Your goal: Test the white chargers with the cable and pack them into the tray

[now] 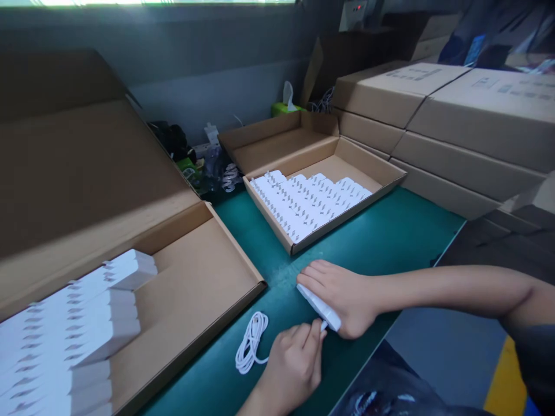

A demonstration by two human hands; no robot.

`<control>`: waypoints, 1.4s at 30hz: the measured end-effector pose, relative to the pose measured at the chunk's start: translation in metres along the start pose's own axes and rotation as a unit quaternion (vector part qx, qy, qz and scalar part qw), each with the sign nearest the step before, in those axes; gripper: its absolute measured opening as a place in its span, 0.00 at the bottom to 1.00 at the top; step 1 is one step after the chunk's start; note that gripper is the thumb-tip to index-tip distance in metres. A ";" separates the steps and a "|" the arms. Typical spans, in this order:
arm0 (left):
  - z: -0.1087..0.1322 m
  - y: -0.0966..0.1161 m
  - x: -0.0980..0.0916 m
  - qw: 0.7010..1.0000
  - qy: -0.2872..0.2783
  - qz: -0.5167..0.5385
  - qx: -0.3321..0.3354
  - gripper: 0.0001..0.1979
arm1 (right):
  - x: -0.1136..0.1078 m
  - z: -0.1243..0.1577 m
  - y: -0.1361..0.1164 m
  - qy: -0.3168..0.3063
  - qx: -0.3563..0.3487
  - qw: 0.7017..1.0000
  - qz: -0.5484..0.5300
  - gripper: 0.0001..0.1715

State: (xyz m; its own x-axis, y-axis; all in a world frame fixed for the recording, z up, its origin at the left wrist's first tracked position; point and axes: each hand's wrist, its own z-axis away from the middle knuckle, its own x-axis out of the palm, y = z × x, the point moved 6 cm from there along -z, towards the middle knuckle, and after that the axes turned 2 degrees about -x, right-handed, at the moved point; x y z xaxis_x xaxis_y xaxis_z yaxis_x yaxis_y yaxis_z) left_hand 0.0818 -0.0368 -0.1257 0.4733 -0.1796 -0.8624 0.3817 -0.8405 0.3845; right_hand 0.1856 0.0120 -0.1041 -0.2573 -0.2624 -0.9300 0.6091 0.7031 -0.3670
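Note:
My right hand [336, 294] lies over a flat white power adapter [318, 306], its fingers wrapped along the far side. My left hand [297, 358] pinches the white plug [324, 326] of a cable at the adapter's near end. Whether the plug is fully seated in the adapter cannot be made out. From the left hand, the white cable [251, 344] runs to a looped bundle lying on the green tabletop [225, 335].
An open carton [234, 254] on the left holds rows of white adapters [87, 323]. Another open carton [347, 216] behind my hands holds adapters [307, 202] with metal prongs upward. Closed cartons [468, 127] are stacked at right. A tissue box [281, 108] stands by the wall.

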 end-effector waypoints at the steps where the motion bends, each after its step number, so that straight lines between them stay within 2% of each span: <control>1: 0.001 -0.001 -0.003 1.000 0.006 0.004 0.004 0.11 | 0.000 0.000 0.000 0.001 -0.002 1.000 0.003 0.40; 5: 0.005 -0.016 -0.020 0.997 0.075 0.028 -0.006 0.13 | 0.000 -0.001 0.000 0.007 -0.006 1.000 0.011 0.42; 8: 0.005 -0.032 -0.031 0.986 0.150 0.050 -0.045 0.14 | -0.003 -0.001 -0.001 0.008 -0.002 1.000 0.013 0.41; 11: 0.002 -0.042 -0.034 0.975 0.191 0.073 -0.088 0.13 | -0.005 -0.001 -0.003 0.003 -0.004 1.000 0.012 0.42; 15: -0.001 -0.042 -0.036 0.969 0.201 0.086 -0.111 0.11 | -0.010 0.000 -0.005 0.006 -0.028 0.999 -0.019 0.50; 18: -0.003 -0.039 -0.039 0.966 0.212 0.086 -0.118 0.09 | -0.018 0.007 -0.001 0.027 -0.062 0.992 -0.109 0.60; 21: -0.003 -0.039 -0.041 0.963 0.223 0.086 -0.123 0.09 | -0.021 0.021 0.015 0.031 -0.040 0.976 -0.211 0.66; 24: -0.003 -0.041 -0.042 0.960 0.231 0.084 -0.131 0.09 | -0.012 0.037 0.037 0.010 0.007 0.969 -0.249 0.68; 27: -0.002 -0.043 -0.041 0.960 0.225 0.089 -0.140 0.09 | 0.004 0.044 0.048 0.002 0.006 0.968 -0.249 0.68; 30: -0.002 -0.044 -0.042 0.960 0.225 0.084 -0.143 0.09 | 0.014 0.042 0.046 0.037 -0.023 0.967 -0.251 0.65; 32: -0.002 -0.044 -0.043 0.960 0.225 0.075 -0.146 0.08 | 0.011 0.040 0.043 0.076 -0.029 0.960 -0.269 0.62; 35: -0.002 -0.044 -0.043 0.962 0.226 0.065 -0.140 0.08 | -0.008 0.044 0.039 0.124 -0.022 0.946 -0.299 0.59; 38: -0.003 -0.044 -0.043 0.963 0.230 0.061 -0.123 0.09 | -0.049 0.056 0.049 0.188 -0.013 0.937 -0.295 0.57; 40: -0.004 -0.044 -0.044 0.962 0.238 0.063 -0.118 0.09 | -0.085 0.065 0.072 0.255 0.012 0.929 -0.268 0.57; 42: -0.005 -0.044 -0.045 0.960 0.244 0.067 -0.120 0.09 | -0.120 0.074 0.111 0.321 0.076 0.918 -0.219 0.58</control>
State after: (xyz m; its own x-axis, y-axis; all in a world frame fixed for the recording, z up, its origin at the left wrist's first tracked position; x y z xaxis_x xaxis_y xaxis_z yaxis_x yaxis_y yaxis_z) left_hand 0.0475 0.0106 -0.1020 0.8244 0.0327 -0.5651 0.4357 -0.6740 0.5966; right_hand 0.3399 0.0731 -0.0345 -0.8618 -0.0208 -0.5068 0.4268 0.5102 -0.7467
